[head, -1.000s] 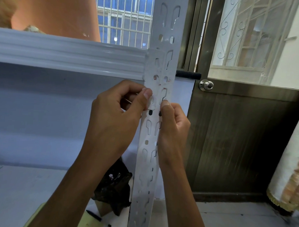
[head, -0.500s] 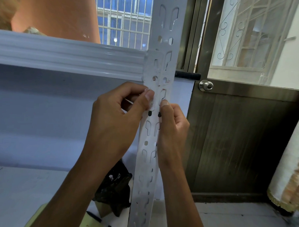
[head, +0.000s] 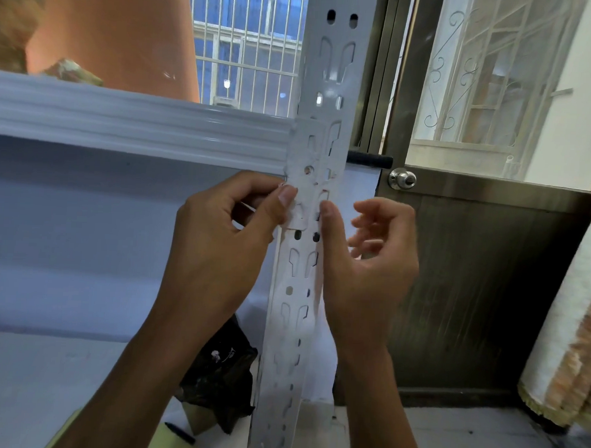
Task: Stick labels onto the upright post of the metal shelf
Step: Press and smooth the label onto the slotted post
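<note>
— So, where do we have the label [head: 299,212]?
— On the front of the post [head: 331,73], just below where the shelf beam [head: 122,125] meets it. It covers a pair of slots, and its lower edge sits just above two small holes.
— And our left hand [head: 225,254]?
— We pinch the label's left edge to the post: thumb flat on the front, fingers curled behind the post's left edge.
— Our right hand [head: 370,271]?
— We lay the thumb along the post's right edge, touching it beside the label. The other fingers are loosely curled, apart from the post, and hold nothing.
— What else do we see?
— A black bag [head: 223,373] and a black pen [head: 180,432] low down on the post's left, and a door knob [head: 402,179] on its right.
</note>
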